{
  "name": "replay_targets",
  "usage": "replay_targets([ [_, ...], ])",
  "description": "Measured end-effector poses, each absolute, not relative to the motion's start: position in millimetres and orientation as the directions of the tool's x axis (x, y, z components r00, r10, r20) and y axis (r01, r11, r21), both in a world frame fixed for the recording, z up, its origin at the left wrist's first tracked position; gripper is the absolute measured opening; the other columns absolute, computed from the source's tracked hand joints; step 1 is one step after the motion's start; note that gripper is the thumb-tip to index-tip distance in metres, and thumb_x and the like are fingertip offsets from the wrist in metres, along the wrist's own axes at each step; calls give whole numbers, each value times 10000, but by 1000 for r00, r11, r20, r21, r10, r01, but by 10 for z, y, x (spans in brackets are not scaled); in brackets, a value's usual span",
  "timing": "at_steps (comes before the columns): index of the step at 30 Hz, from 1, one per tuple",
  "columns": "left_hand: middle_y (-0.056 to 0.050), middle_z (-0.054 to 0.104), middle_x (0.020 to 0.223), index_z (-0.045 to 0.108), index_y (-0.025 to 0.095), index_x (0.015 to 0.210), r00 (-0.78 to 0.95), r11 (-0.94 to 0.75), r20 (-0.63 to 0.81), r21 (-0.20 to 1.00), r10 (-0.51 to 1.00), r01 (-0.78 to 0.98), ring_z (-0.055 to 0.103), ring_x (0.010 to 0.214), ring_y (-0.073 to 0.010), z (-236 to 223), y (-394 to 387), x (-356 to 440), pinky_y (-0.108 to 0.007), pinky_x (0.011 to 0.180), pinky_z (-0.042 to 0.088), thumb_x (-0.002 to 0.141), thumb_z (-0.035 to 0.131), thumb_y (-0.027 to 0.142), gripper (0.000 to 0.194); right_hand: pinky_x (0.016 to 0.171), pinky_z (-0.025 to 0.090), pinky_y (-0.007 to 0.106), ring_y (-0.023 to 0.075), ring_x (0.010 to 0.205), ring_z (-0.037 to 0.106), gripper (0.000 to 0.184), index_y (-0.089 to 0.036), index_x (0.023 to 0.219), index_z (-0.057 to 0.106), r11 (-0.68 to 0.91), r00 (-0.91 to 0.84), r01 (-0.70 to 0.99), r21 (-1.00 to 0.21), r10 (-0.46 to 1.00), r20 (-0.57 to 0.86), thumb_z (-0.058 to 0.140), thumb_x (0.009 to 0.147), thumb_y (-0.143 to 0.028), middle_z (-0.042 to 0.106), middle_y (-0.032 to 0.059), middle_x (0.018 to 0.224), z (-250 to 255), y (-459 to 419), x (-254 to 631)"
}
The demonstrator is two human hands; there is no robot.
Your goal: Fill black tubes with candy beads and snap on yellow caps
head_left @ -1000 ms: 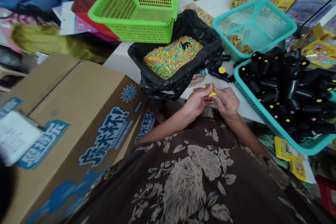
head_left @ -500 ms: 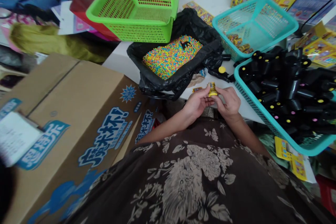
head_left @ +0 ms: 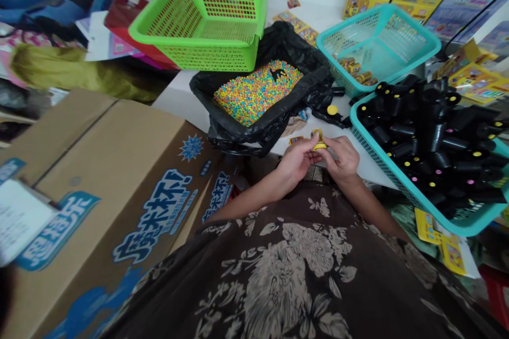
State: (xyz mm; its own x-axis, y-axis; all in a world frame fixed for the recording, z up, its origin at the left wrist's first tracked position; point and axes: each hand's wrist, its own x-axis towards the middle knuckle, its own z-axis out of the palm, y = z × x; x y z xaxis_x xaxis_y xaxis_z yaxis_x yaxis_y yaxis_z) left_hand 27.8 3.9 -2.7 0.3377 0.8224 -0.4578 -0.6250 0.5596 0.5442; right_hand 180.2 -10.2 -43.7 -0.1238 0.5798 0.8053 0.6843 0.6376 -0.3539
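Fingers of my left hand (head_left: 295,163) and right hand (head_left: 342,159) are clamped on a small yellow tub (head_left: 319,145) — rounded, plain-rimmed below, dark-patterned above — at the near edge of the white table (head_left: 368,163). Beyond it, crinkled black plastic (head_left: 230,130) cradles tiny multicoloured balls (head_left: 254,96); to the right, a turquoise lattice basket (head_left: 467,229) holds glossy black cylinders (head_left: 435,135).

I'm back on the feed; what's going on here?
A person's left grip and right grip together hold a small yellow item near the white table's front edge. Beyond it, colourful pellets sit in a black-plastic-lined container. To the right, black pieces crowd a teal basket.
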Motion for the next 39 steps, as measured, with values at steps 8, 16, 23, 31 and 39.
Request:
replay_targets([
  [8,-5,700,687,706,143,768,325,556,-455,606,829,-568,643,620,-110,-17,-14,287,-263,707,524,769,926,311,277,706,474,380,215,778,627,229,-220,1197,777,636,-223,738,-225,545,809,635,1039,-308,722,68,837,-481,-83,1845],
  [16,-6,725,730,742,139,780,338,515,-389,633,857,-578,633,627,-92,37,11,280,-243,689,506,791,907,293,226,731,547,385,225,803,669,292,-228,1215,756,566,-135,769,-297,599,789,640,1041,-430,754,78,916,-403,-119,1868],
  [23,-4,704,668,707,143,757,358,569,-443,594,822,-569,637,593,-107,80,21,264,-256,689,518,842,874,330,265,731,579,375,222,806,682,244,-235,1232,740,655,-93,662,-365,555,827,699,1013,-334,774,59,932,-436,-96,1808],
  [31,-9,704,670,714,139,738,302,546,-460,624,835,-559,634,587,-99,10,-19,296,-253,690,504,822,882,266,227,676,535,375,216,732,622,206,-233,1122,787,633,-136,702,-326,568,811,640,1039,-350,709,55,809,-478,-78,1829],
  [39,-39,738,723,741,148,780,366,572,-439,613,820,-545,660,650,-130,44,-5,276,-276,725,543,859,816,274,166,699,575,385,222,763,655,272,-235,1164,775,572,-81,725,-383,624,777,650,1030,-435,738,65,858,-455,-120,1850],
])
